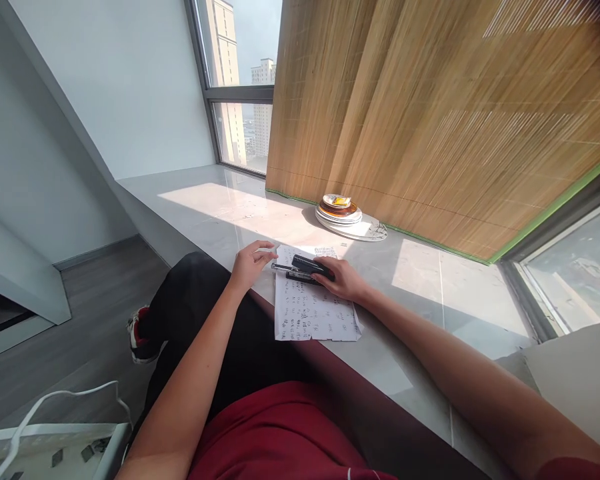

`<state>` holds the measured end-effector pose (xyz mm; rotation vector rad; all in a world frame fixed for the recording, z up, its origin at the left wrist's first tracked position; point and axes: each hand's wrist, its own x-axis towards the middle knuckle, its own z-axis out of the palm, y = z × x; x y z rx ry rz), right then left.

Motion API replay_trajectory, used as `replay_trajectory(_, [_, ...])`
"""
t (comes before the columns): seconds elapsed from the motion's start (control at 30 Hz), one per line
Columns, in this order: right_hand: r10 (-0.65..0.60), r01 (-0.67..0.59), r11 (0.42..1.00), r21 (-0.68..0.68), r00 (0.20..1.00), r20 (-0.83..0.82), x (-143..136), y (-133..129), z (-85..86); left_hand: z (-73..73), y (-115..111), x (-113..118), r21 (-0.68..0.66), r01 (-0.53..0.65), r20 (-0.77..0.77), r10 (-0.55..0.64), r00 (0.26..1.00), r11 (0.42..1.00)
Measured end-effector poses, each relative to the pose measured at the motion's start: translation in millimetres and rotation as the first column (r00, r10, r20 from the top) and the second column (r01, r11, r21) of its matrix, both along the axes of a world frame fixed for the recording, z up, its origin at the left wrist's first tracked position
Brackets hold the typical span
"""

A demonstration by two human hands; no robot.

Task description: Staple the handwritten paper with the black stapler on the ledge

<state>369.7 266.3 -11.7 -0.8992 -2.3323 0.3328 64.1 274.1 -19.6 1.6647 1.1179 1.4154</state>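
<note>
A black stapler lies over the upper part of a sheet of paper covered with handwriting. Its top is raised, so the metal magazine shows and points to the left. My right hand is closed around the stapler's back end. Just left of the stapler's front tip hovers my left hand, its fingers loosely bent and slightly apart, with nothing visible between them. The paper's near edge hangs a little over the edge of the windowsill.
Stacked plates stand on the sill by the bamboo blind, a small yellow item on top. The sill's front edge runs along my legs. At lower left is a white-framed box with a white cable.
</note>
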Motion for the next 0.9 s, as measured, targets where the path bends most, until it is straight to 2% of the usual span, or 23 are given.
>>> replay_trajectory(0.2, [0.002, -0.002, 1.0, 0.006, 1.0, -0.012, 0.1, -0.3, -0.1, -1.7, 2.0, 2.1, 0.043, 0.047, 0.012, -0.048, 0.999, 0.998])
replay_trajectory(0.4, [0.011, -0.01, 1.0, 0.025, 1.0, -0.019, 0.2, 0.2, -1.1, -3.6, 0.2, 1.4, 0.063, 0.033, -0.113, -0.026, 0.993, 0.997])
replay_trajectory(0.6, [0.012, -0.012, 1.0, 0.019, 1.0, -0.02, -1.3, -2.5, 2.7, -1.7, -1.9, 2.9, 0.092, 0.079, -0.184, -0.061, 0.981, 0.993])
replay_trajectory(0.73, [0.017, -0.017, 1.0, 0.008, 1.0, -0.015, -1.6, -2.9, 3.4, -0.4, -2.4, 4.3, 0.159, 0.042, -0.279, 0.004, 0.96, 0.986])
replay_trajectory(0.9, [0.006, -0.006, 1.0, 0.016, 1.0, -0.018, -0.8, -1.6, 1.4, -2.1, -1.0, 3.3, 0.203, 0.015, -0.282, 0.044, 0.958, 0.979])
